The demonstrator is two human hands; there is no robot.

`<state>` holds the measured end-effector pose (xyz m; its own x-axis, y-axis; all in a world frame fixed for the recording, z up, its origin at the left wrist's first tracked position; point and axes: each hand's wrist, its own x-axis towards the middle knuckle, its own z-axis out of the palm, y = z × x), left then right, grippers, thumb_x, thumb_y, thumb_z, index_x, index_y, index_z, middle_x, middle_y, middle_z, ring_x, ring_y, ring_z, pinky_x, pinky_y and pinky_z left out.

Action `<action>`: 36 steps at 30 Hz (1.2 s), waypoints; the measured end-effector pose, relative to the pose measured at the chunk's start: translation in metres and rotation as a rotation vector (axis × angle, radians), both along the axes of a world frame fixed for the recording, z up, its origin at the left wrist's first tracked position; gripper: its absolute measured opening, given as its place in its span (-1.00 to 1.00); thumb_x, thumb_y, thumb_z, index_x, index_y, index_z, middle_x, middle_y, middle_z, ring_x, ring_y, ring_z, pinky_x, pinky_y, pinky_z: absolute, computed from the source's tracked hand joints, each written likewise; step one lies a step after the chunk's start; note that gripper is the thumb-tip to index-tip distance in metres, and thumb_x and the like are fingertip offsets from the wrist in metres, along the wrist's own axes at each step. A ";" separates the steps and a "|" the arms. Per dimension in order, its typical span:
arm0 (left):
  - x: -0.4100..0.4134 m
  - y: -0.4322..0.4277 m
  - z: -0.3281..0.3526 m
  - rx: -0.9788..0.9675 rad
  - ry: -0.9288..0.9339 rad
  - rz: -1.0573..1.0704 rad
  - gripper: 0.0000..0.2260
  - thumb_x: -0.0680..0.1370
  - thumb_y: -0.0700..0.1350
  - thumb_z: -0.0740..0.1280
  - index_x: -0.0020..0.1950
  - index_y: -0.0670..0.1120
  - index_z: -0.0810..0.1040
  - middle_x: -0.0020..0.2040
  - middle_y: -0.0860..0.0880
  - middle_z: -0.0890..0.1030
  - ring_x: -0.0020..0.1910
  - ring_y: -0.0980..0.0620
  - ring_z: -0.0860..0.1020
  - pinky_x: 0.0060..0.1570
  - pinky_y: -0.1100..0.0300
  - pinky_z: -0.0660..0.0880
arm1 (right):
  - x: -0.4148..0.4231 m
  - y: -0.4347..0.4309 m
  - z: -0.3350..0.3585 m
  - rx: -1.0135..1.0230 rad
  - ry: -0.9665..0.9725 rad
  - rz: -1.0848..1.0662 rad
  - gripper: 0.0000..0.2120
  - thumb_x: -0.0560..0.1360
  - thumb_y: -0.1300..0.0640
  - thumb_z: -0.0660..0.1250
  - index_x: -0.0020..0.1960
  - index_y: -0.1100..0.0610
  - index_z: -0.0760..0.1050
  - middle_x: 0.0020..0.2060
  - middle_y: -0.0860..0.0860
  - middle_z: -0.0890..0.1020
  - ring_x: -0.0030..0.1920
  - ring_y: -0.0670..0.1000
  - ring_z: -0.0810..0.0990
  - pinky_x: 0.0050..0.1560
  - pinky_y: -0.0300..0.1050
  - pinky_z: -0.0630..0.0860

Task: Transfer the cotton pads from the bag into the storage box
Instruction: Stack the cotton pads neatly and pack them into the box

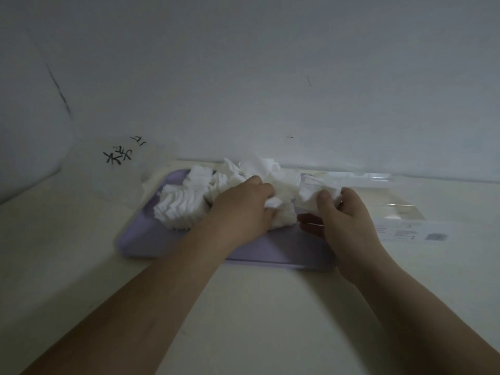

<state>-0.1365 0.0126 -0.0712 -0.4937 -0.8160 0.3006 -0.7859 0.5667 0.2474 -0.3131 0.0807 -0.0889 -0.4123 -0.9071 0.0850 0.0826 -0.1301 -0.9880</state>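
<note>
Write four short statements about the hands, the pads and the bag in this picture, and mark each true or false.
1. The left hand and right hand both grip white cotton pads. True.
2. The pads lie on a green tray. False: they lie on a lavender tray.
3. A clear bag lies to the right of the right hand. True.
4. Written marks sit at the right edge. False: the black handwriting is at the left, beyond the tray.

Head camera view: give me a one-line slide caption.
Left hand and right hand each grip a bunch of white cotton pads over the lilac box, clear bag alongside.
</note>
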 end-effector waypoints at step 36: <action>0.009 0.001 0.027 0.704 0.881 -0.207 -0.83 0.51 -0.23 0.54 0.06 -0.13 0.65 -0.08 -0.16 0.75 -0.19 0.02 0.63 -0.22 0.22 0.52 | 0.002 0.010 0.010 -0.057 -0.074 0.267 -0.82 0.66 0.22 0.36 0.19 0.21 0.70 0.07 0.21 0.76 0.15 0.20 0.75 0.20 0.10 0.67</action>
